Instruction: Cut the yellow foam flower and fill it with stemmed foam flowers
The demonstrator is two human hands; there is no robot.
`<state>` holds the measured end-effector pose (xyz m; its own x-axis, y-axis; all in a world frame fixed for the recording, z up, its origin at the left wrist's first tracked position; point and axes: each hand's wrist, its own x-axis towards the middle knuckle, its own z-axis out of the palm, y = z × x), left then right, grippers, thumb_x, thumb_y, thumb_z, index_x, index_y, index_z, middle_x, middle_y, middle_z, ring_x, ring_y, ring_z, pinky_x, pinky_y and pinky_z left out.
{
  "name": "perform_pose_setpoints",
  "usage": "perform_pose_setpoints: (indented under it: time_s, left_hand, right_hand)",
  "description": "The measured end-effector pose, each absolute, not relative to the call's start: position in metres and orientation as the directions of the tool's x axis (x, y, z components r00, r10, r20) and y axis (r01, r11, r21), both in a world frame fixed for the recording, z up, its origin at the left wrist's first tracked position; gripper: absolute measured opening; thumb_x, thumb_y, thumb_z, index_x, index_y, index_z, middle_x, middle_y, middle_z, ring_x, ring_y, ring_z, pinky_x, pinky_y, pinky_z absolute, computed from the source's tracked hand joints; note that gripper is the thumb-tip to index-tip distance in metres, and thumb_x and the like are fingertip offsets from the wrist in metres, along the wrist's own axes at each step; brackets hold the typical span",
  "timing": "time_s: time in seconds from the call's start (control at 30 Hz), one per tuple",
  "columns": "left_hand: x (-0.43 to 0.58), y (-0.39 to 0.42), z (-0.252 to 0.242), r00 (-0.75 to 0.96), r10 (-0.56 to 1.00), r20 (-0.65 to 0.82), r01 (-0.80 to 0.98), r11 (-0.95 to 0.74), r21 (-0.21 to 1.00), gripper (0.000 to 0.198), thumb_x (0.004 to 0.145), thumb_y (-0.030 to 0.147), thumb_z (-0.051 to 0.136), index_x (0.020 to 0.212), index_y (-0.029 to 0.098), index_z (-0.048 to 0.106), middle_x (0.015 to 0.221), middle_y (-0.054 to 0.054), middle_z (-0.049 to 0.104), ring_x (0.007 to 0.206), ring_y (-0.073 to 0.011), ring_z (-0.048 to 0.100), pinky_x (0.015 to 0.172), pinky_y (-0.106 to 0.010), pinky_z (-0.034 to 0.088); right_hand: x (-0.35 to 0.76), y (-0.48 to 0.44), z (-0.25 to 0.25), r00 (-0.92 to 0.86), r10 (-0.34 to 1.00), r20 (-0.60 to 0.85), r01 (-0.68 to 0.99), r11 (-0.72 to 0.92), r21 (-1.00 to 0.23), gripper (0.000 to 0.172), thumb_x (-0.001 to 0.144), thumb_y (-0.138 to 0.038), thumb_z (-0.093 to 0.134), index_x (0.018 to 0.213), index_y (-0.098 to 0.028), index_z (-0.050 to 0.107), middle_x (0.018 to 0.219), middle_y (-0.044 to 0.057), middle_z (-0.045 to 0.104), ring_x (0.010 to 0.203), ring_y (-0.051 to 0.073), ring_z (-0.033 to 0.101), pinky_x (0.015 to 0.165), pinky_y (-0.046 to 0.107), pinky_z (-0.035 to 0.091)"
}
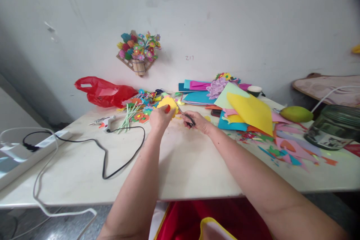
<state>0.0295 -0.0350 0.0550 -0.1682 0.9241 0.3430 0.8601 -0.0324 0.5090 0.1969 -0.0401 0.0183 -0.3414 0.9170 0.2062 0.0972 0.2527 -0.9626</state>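
My left hand (159,119) pinches a yellow flower cutout (166,102) with a scalloped edge; a small red spot shows by the thumb. In my right hand (197,120) are dark-handled scissors (190,118), their blades pointing up and left at the cutout's right edge. Whether the blades touch the cutout, I cannot tell. Just left of my left hand lie an orange flower (140,117) and a bundle of pale green strips (127,117).
A glue gun (108,123) and its black cord lie on the left, near a white power strip (50,140). A red plastic bag (108,93) sits behind. Coloured sheets (250,108), scraps (289,146), a green mango-like fruit (296,114) and a glass jar (334,125) occupy the right.
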Motion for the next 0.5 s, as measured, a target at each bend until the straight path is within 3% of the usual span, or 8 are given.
perform_pose_setpoints:
  time_s: [0.5]
  left_hand:
    - [0.0296, -0.0348, 0.0562, -0.173, 0.927, 0.334, 0.861, -0.023, 0.508, 0.047, 0.075, 0.055, 0.054, 0.111, 0.028, 0.067, 0.096, -0.004, 0.072, 0.090, -0.0211, 0.063, 0.067, -0.025, 0.039]
  right_hand:
    - [0.1946, -0.0416, 0.0205, -0.313, 0.927, 0.206, 0.082, 0.242, -0.967, 0.036, 0.071, -0.052, 0.062, 0.072, -0.016, 0.053, 0.052, -0.004, 0.052, 0.041, 0.006, 0.043, 0.039, 0.020, 0.026]
